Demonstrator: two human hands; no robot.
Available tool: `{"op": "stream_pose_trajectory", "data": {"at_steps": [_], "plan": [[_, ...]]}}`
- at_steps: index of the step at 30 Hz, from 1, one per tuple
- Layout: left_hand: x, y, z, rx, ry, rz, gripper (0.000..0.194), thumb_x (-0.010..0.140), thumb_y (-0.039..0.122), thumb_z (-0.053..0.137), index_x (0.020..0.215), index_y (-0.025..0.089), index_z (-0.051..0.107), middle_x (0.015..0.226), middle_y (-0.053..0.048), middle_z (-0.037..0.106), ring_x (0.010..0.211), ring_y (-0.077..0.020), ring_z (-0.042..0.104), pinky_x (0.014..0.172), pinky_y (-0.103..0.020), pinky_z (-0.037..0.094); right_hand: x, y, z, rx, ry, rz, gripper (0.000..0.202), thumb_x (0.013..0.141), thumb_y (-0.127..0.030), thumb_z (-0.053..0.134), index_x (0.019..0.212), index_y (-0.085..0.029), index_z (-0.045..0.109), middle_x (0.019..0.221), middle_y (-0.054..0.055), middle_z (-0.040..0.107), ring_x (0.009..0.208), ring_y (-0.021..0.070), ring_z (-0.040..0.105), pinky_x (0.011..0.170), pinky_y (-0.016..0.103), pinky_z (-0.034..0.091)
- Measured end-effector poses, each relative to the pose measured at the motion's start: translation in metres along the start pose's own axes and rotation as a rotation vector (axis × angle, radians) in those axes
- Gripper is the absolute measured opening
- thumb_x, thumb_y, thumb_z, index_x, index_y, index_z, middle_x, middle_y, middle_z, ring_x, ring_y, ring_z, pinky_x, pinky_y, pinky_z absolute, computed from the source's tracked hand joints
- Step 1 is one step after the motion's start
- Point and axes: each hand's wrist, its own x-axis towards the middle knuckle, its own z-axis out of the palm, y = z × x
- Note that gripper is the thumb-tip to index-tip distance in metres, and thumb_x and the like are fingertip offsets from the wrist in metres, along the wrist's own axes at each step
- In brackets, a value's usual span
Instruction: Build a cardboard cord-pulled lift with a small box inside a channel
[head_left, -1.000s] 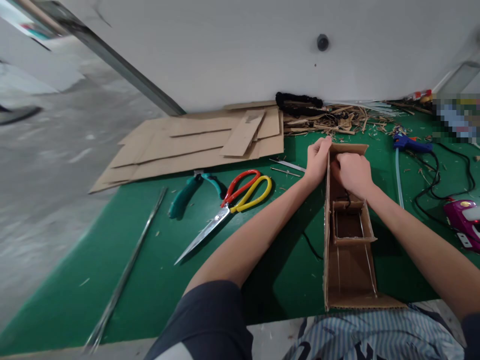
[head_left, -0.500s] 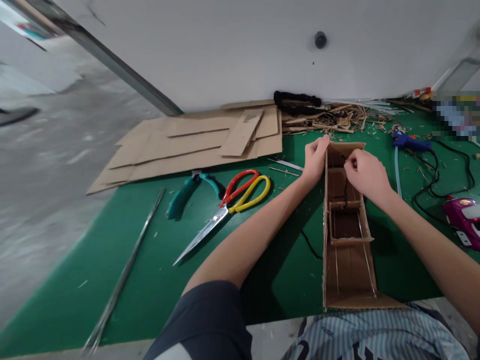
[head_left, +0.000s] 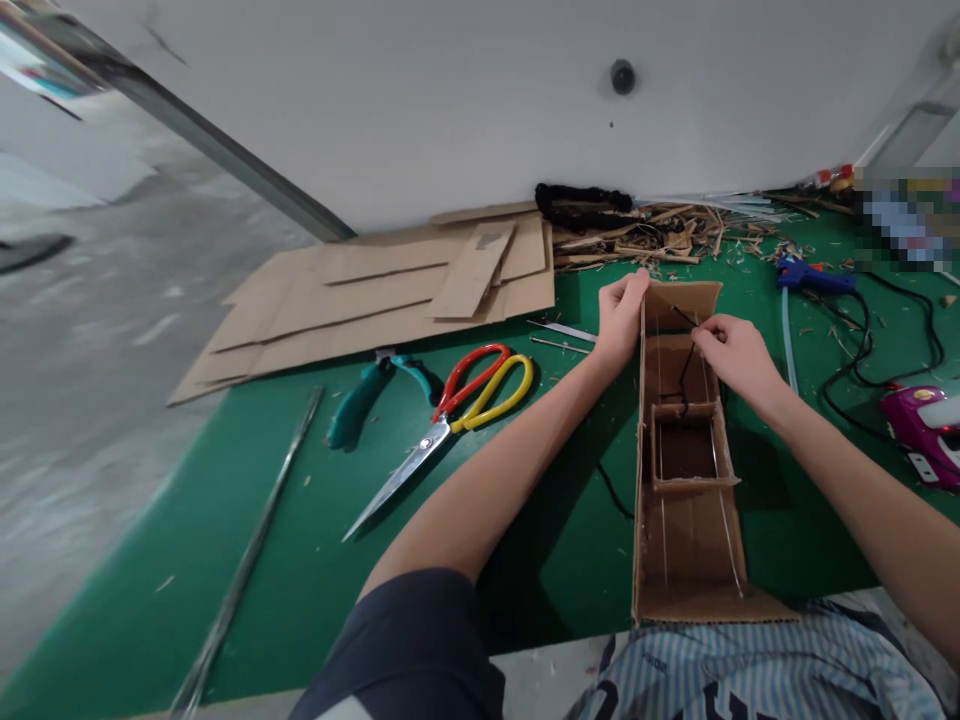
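A long, narrow cardboard box (head_left: 694,555) lies open side up near my body, with wires stretched along it and a smaller cardboard frame (head_left: 694,482) inside. My left hand (head_left: 624,318) grips the box's far left corner, thumb on top. Between the pinched fingertips of my right hand (head_left: 731,355) is a black cord (head_left: 685,372). This cord runs from the far end wall of the box to my fingers, then down to the inner frame. Another stretch of black cord lies on the table left of the box.
Red-and-yellow scissors (head_left: 450,425), teal pliers (head_left: 364,400) and thin wires (head_left: 255,545) lie on the green table (head_left: 187,470). Cardboard sheets (head_left: 375,290) and dry stalks (head_left: 667,235) are at the back. A blue glue gun (head_left: 816,278) and a magenta device (head_left: 922,430) stand right.
My right hand has drawn slightly away from the far wall, and more of the black cord shows, bent at my fingertips. The whole view has shifted slightly.
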Motion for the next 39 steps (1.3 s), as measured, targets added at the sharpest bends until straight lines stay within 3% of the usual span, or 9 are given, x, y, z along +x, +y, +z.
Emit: {"op": "stream_pose_trajectory", "data": {"at_steps": [10, 29, 35, 39], "plan": [[0.001, -0.001, 0.0, -0.038, 0.003, 0.006, 0.046, 0.082, 0.057, 0.068, 0.062, 0.015, 0.069, 0.06, 0.0, 0.057, 0.058, -0.0109, 0.048, 0.057, -0.024, 0.039, -0.001, 0.001, 0.003, 0.023, 0.113, -0.044, 0.02, 0.081, -0.034, 0.051, 0.069, -0.019, 0.059, 0.068, 0.005, 0.066, 0.065, 0.0173, 0.057, 0.066, 0.03, 0.04], [-0.002, 0.005, 0.001, -0.014, 0.013, -0.013, 0.04, 0.092, 0.039, 0.061, 0.062, 0.015, 0.07, 0.062, 0.0, 0.056, 0.061, -0.0113, 0.049, 0.06, -0.024, 0.039, 0.004, 0.004, 0.004, -0.001, 0.093, -0.069, 0.016, 0.082, -0.029, 0.053, 0.07, -0.02, 0.059, 0.067, 0.004, 0.065, 0.065, 0.0181, 0.059, 0.066, 0.032, 0.041], [-0.004, 0.009, 0.001, -0.018, 0.032, -0.073, 0.041, 0.09, 0.043, 0.065, 0.061, 0.014, 0.068, 0.063, -0.001, 0.058, 0.062, -0.012, 0.051, 0.066, -0.025, 0.042, 0.005, 0.002, 0.004, -0.001, 0.082, -0.074, 0.016, 0.082, -0.028, 0.053, 0.069, -0.02, 0.058, 0.066, 0.004, 0.065, 0.063, 0.0178, 0.059, 0.065, 0.032, 0.041], [-0.005, 0.008, 0.001, 0.0, 0.007, -0.039, 0.043, 0.091, 0.046, 0.061, 0.062, 0.015, 0.067, 0.063, 0.0, 0.057, 0.062, -0.0117, 0.051, 0.064, -0.024, 0.043, 0.005, 0.002, 0.002, 0.021, 0.113, -0.083, 0.018, 0.082, -0.031, 0.053, 0.068, -0.021, 0.056, 0.066, 0.003, 0.064, 0.064, 0.0177, 0.058, 0.066, 0.032, 0.041]]}}
